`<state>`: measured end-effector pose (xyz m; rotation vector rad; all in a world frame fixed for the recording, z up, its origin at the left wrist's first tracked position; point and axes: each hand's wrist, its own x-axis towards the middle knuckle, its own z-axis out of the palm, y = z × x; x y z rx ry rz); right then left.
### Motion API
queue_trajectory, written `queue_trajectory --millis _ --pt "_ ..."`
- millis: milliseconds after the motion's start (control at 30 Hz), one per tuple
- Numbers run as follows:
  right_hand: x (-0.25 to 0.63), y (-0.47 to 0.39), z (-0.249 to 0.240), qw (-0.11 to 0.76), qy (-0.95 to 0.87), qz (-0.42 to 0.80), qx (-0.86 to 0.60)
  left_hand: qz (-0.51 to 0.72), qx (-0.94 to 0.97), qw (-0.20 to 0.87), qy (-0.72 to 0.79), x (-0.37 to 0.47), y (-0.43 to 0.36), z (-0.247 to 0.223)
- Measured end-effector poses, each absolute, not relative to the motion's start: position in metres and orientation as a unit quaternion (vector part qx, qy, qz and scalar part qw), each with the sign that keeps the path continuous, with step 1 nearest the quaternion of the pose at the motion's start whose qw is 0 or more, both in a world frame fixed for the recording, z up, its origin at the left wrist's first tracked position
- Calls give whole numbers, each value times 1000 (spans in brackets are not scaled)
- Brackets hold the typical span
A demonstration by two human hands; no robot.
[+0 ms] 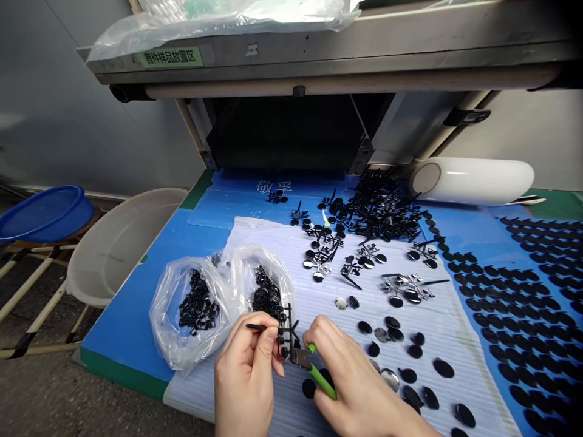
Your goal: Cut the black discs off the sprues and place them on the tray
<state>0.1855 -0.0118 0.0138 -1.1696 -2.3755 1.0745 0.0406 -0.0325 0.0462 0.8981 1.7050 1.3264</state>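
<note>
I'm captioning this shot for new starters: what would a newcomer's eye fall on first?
Probably the green-handled cutters in the right hand, set against the black plastic sprue in the left hand, at bottom centre. Next, perhaps the tangled black heap at the table's back and the rows of black discs along its right side.
</note>
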Motion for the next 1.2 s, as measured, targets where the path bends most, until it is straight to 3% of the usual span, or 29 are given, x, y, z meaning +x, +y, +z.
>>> queue_trajectory --millis 833,1100,1200 --pt "177 -6 -5 96 -855 289 -420 466 360 419 691 29 -25 16" --pt "184 0 -6 57 -844 280 -453 468 444 276 712 20 -21 7" --pt "185 6 -2 68 -834 263 -480 474 455 275 702 16 -22 13"
